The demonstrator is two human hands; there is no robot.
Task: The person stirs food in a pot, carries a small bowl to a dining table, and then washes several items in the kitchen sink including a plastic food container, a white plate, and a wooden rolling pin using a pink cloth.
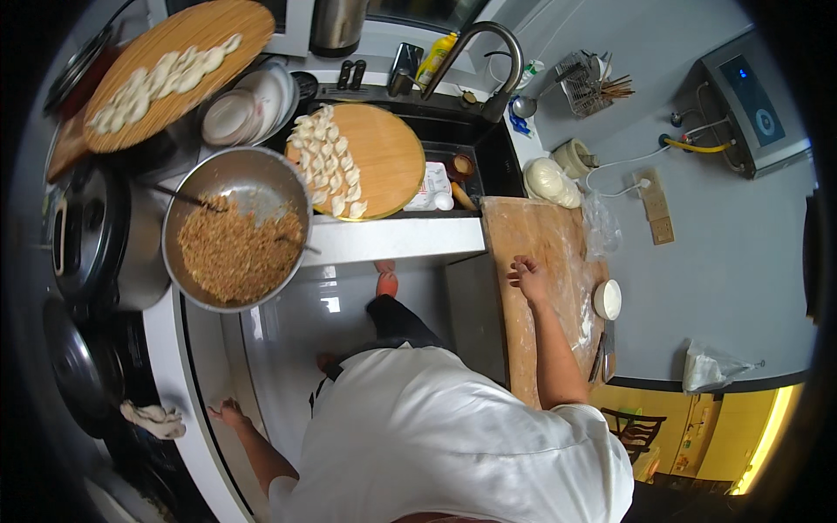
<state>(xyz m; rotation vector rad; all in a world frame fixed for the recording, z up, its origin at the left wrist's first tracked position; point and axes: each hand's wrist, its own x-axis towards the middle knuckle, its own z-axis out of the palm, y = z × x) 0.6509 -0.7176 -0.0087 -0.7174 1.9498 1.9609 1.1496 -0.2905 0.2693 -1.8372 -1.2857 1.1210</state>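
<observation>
My right hand (527, 278) hovers over, or rests lightly on, a flour-dusted wooden board (565, 242); which of the two I cannot tell. Its fingers are loosely bent and slightly apart, with nothing seen in them. Low on the left, my left hand (227, 413) hangs empty beside the white counter edge (196, 418), fingers spread. A large metal bowl (239, 163) of minced filling (239, 252) stands at the left, with utensil handles sticking out. Right of it, rows of folded dumplings (327, 160) cover the left part of a round wooden board (386, 160) over the black sink.
A second round board (229, 23) with dumplings leans at the upper left, near stacked dishes (261, 98). Bagged dough (551, 183) and a white bowl (608, 299) border the floured board. A faucet (503, 104) arches over the sink. A pressure cooker (104, 238) stands left.
</observation>
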